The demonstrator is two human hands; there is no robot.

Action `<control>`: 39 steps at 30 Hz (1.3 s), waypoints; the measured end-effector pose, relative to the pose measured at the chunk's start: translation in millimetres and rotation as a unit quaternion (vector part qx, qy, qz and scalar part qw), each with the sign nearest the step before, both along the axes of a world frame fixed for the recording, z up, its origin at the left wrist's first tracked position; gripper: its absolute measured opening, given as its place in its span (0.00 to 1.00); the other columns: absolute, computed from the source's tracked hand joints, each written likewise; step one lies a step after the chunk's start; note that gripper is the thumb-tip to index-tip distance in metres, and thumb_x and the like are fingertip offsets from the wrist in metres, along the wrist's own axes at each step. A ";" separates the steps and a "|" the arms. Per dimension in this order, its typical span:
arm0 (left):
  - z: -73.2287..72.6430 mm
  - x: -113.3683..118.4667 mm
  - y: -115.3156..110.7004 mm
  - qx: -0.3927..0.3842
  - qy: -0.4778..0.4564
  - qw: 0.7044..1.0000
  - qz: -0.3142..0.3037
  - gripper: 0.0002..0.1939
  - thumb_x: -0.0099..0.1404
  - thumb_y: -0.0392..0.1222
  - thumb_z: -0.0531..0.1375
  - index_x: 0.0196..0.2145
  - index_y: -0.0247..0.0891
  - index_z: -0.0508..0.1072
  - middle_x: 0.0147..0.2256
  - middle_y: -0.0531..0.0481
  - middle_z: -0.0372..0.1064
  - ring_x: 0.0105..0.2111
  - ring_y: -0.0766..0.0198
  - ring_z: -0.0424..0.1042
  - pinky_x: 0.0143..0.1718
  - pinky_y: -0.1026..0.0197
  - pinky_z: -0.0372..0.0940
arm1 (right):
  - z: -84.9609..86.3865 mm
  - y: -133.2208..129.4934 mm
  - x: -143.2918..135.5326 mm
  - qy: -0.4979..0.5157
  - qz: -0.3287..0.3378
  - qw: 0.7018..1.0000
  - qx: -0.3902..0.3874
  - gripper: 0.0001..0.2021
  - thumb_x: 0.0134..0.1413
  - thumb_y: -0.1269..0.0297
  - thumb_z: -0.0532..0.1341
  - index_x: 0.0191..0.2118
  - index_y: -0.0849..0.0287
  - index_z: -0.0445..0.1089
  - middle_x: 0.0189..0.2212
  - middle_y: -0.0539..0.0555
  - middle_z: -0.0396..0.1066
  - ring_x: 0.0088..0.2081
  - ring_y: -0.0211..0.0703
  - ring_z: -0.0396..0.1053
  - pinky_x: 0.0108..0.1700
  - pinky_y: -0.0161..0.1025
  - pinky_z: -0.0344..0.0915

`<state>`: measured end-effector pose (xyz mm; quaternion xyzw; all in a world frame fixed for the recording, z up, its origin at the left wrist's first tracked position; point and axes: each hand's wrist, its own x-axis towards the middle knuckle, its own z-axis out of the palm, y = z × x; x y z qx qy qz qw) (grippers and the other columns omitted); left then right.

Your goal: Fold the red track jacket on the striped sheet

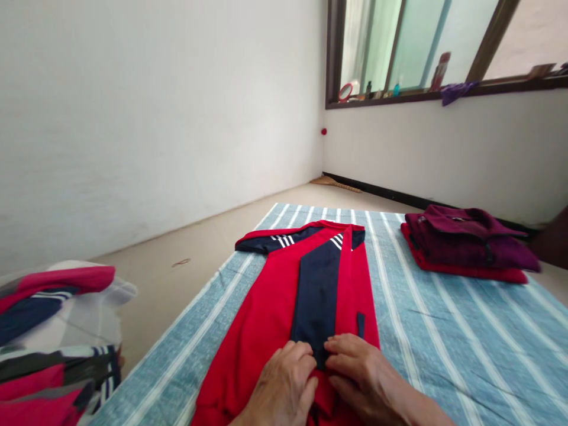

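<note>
A red and navy jacket (pixel 266 302) with white stripes lies partly folded in front of me, its collar end away from me. One navy sleeve (pixel 316 290) is laid lengthwise down the body, and the other shoulder area sticks out at the far left. My left hand (pixel 288 378) grips the near end of the laid sleeve with bent fingers. Close beside it on the right, my right hand (pixel 361 373) has its fingers curled on the same fabric. Both palms face down, so the fingertips are partly hidden.
A blue striped sheet (pixel 231 313) lies under the jacket. Folded maroon and red clothes (pixel 470 242) are stacked at the right. More clothes (pixel 48 343) lie heaped at the left, beyond the sheet's edge. Small items line the window sill (pixel 399 97).
</note>
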<state>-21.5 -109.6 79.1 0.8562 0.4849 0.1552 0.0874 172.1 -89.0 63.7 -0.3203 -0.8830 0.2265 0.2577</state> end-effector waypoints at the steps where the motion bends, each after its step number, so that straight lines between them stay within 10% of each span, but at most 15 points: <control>1: 4.1 1.5 6.9 -0.007 0.004 1.000 0.000 0.09 0.58 0.30 0.54 0.33 0.40 0.70 0.37 0.50 0.71 0.38 0.61 0.70 0.44 0.59 0.67 | 1.7 3.4 2.3 0.006 -0.015 1.000 -0.001 0.09 0.58 0.70 0.53 0.35 0.58 0.71 0.39 0.56 0.72 0.46 0.43 0.67 0.52 0.39 0.62; 8: 21.0 34.9 71.6 -0.011 0.038 0.999 0.007 0.10 0.61 0.34 0.54 0.40 0.36 0.72 0.49 0.44 0.69 0.50 0.55 0.67 0.53 0.52 0.62 | -10.3 75.7 22.3 0.051 -0.149 0.987 0.014 0.13 0.58 0.68 0.51 0.42 0.58 0.72 0.46 0.58 0.71 0.49 0.45 0.67 0.51 0.42 0.64; 21: -32.7 60.7 131.6 -0.052 0.093 0.990 -0.089 0.39 0.63 0.66 0.43 0.62 0.36 0.54 0.63 0.38 0.46 0.63 0.47 0.45 0.59 0.38 0.50 | -44.4 269.8 12.1 -0.164 -0.347 0.921 0.067 0.30 0.62 0.50 0.49 0.61 0.69 0.55 0.62 0.68 0.50 0.64 0.59 0.43 0.61 0.54 0.44; 30: -90.4 52.0 136.9 0.091 0.102 0.986 -0.099 0.37 0.61 0.67 0.48 0.61 0.42 0.56 0.63 0.41 0.50 0.61 0.46 0.52 0.55 0.40 0.58 | -60.6 295.3 19.8 -0.215 -0.360 0.908 0.010 0.36 0.60 0.41 0.40 0.64 0.63 0.50 0.65 0.64 0.42 0.66 0.54 0.36 0.62 0.52 0.36; 39: -76.1 56.5 129.8 0.026 0.099 0.991 -0.090 0.38 0.62 0.67 0.46 0.61 0.41 0.56 0.63 0.40 0.50 0.62 0.47 0.51 0.55 0.41 0.57 | -60.3 292.9 19.0 -0.208 -0.359 0.910 -0.027 0.36 0.59 0.39 0.39 0.65 0.60 0.49 0.66 0.63 0.39 0.66 0.53 0.33 0.62 0.53 0.35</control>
